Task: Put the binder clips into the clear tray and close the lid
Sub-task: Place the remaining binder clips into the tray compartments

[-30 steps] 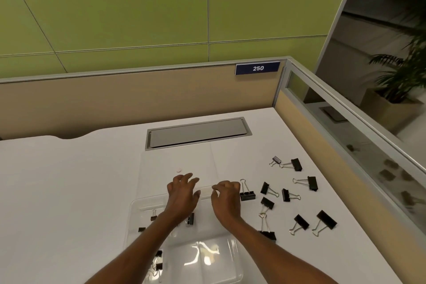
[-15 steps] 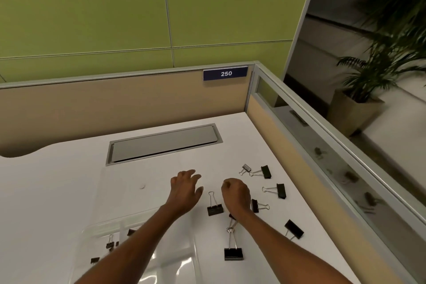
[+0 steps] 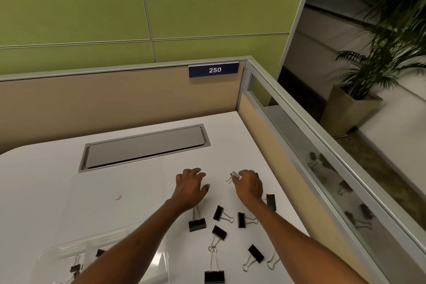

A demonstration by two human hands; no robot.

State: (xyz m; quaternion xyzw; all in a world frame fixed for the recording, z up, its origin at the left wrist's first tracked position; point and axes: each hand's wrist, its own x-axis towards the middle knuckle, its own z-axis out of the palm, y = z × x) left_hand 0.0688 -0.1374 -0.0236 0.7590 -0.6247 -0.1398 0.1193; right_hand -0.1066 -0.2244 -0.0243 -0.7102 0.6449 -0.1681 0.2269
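**Head view.** The left hand (image 3: 191, 188) hovers low over the desk (image 3: 46, 191), fingers loosely spread, holding nothing. The right hand (image 3: 249, 185) is curled, its fingertips pinching a small clip (image 3: 233, 175) at the far edge of the scatter. Loose clips (image 3: 197, 223) lie on the desk near both wrists. The tray (image 3: 53, 255) sits at lower left and holds stored clips (image 3: 75, 267). Its lid (image 3: 110, 182) lies open beyond it.

**Risks:**
- The pinch looks shallow, so the small clip may drop in transit.
- The left forearm crosses the tray mouth and may block release.
- A tangled pair (image 3: 219, 232) with interlocked handles may lift together.
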